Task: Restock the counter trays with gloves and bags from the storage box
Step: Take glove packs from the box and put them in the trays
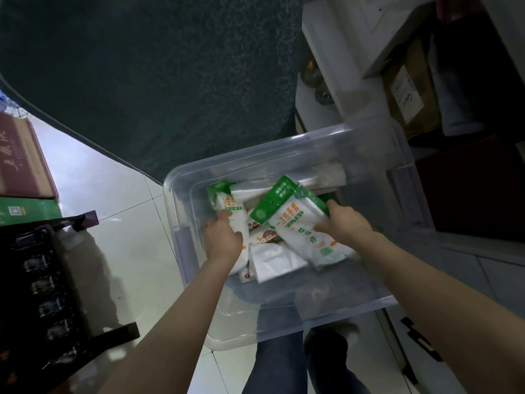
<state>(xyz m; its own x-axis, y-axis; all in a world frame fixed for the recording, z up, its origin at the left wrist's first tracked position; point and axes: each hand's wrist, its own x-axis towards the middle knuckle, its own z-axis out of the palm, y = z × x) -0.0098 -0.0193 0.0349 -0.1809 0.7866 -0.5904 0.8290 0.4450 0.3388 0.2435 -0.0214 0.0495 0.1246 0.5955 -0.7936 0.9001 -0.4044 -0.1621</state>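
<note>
A clear plastic storage box (181,200) stands on the floor in front of me, holding several white packs with green tops. My left hand (221,237) grips one upright glove pack (231,206) at the box's left side. My right hand (345,223) holds a larger green-and-white glove pack (295,220), tilted above the box's middle. Between them lie white bag packs (272,258) and small printed packets on the box bottom.
A dark green counter side (159,81) rises behind the box. White shelving (335,89) with cartons stands at the right. At the left sit a red carton (20,160), a green carton (28,210) and a black crate (48,282). My legs are under the box's near edge.
</note>
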